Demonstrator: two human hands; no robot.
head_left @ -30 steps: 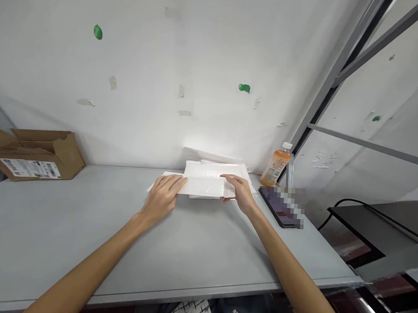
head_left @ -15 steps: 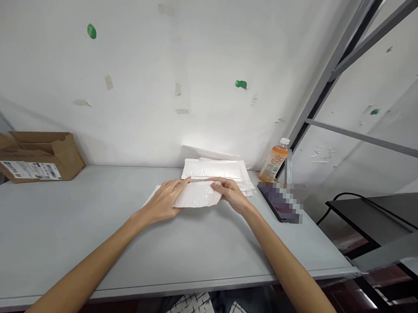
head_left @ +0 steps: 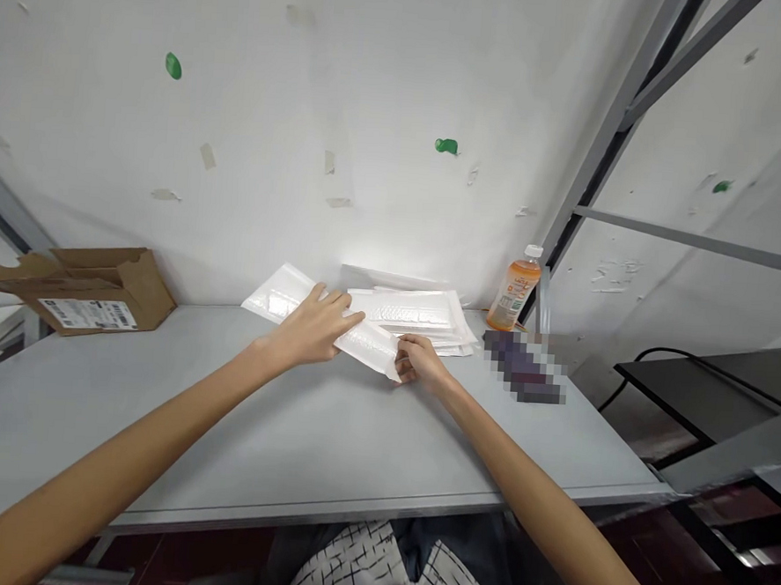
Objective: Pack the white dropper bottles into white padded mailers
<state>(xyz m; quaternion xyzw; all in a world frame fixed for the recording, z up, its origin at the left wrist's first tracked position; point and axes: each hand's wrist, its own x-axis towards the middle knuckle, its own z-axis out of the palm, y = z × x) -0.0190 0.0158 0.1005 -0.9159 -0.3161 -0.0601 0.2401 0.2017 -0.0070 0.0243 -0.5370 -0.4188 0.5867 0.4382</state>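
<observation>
A white bubble mailer slants above the grey table, its left end higher and farther back than its right end. My left hand holds it around the middle, fingers over its upper face. At the right end, the curled fingers of my right hand grip the edge of the mailer. Just behind lies a stack of similar white padded mailers against the wall, partly covered by the held one.
An open cardboard box with a label stands at the back left of the table. An orange drink bottle and a pixelated dark flat object are at the right. Metal frame bars rise beyond them.
The held mailer has turned so that its left part now shows, extending up and left. My left hand has shifted up over it, and my right hand now grips its lower right end.
</observation>
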